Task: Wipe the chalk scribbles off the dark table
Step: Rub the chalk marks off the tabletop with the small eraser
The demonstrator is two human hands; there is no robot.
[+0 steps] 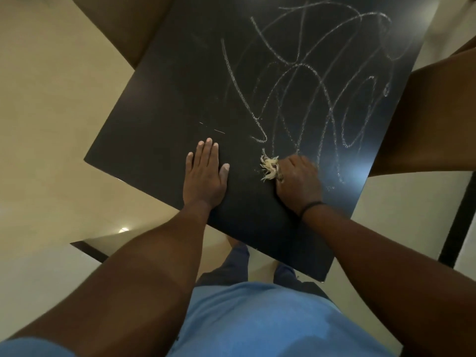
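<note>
A dark square table (167,99) fills the middle of the view. White chalk scribbles (309,81) loop over its right half, from the far edge down to near my right hand. My left hand (204,176) lies flat on the near left part of the tabletop, fingers straight and together. My right hand (298,181) grips a small frayed pale rag (269,167) and holds it against the table at the lower end of the scribbles. Only the rag's frayed end sticks out to the left of my fist.
A few short chalk marks (212,127) sit just beyond my left fingertips. Brown chairs stand at the far left (123,24) and at the right (425,119) of the table. Pale floor tiles (51,124) surround it. My feet are under the near edge.
</note>
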